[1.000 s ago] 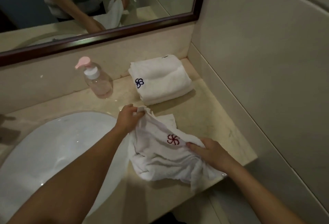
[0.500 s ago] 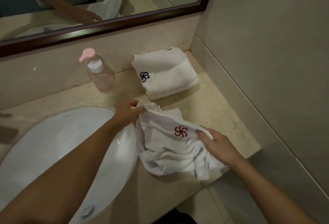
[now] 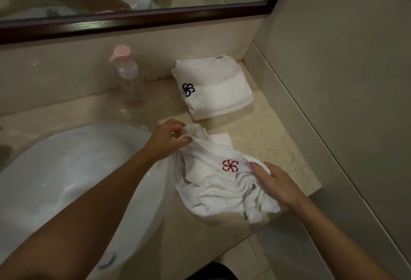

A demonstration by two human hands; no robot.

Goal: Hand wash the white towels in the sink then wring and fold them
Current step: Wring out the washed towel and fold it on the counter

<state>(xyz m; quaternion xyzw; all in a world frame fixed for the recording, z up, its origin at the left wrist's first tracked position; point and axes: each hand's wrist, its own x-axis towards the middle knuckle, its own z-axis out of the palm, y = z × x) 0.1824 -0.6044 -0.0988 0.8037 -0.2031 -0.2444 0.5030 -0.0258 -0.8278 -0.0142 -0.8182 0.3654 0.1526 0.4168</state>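
A crumpled white towel with a red flower mark lies on the beige counter just right of the white sink. My left hand pinches its far left corner, lifted a little off the counter. My right hand grips its right edge beside the red mark. A second white towel with a blue flower mark sits folded at the back right corner of the counter, apart from both hands.
A clear pump bottle with a pink top stands against the backsplash, left of the folded towel. A dark-framed mirror runs above. The tiled wall closes the right side; the counter's front edge drops off near my right hand.
Both hands keep hold of the red-marked towel and have shifted it slightly. My head has tilted down, so more of the sink and its drain show.
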